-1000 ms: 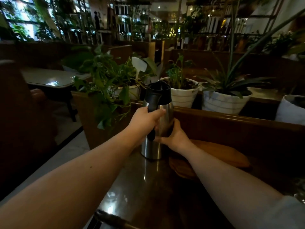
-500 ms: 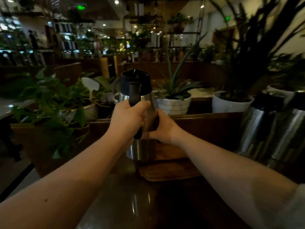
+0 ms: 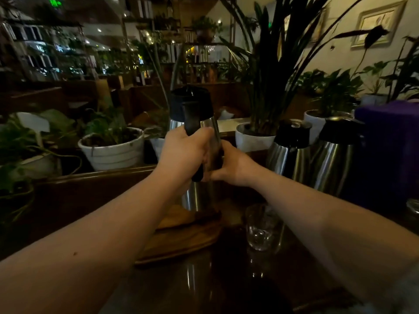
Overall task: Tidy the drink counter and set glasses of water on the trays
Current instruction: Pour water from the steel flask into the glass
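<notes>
While the left hand point(image 3: 183, 152) wraps its grip round the black handle of the steel flask point(image 3: 195, 141), the right hand point(image 3: 234, 165) presses its side, above the wooden tray point(image 3: 181, 239); an empty glass point(image 3: 263, 227) stands just beside on the table point(image 3: 215, 286).

No text, label, brand or number can be read anywhere in the view. A glowing green ceiling sign point(image 3: 54, 2) at the upper left carries marks too blurred to make out. A white plastic plant tag point(image 3: 36, 124) stuck in the leafy pot at the left shows a blank face. The steel vacuum jug with a black lid point(image 3: 192, 114) shows no legible marking on its visible side, and neither do the two steel jugs with black tops point(image 3: 292, 152) at the right. The framed picture on the pale wall point(image 3: 376, 23) is too blurred to tell whether it bears any writing.
</notes>
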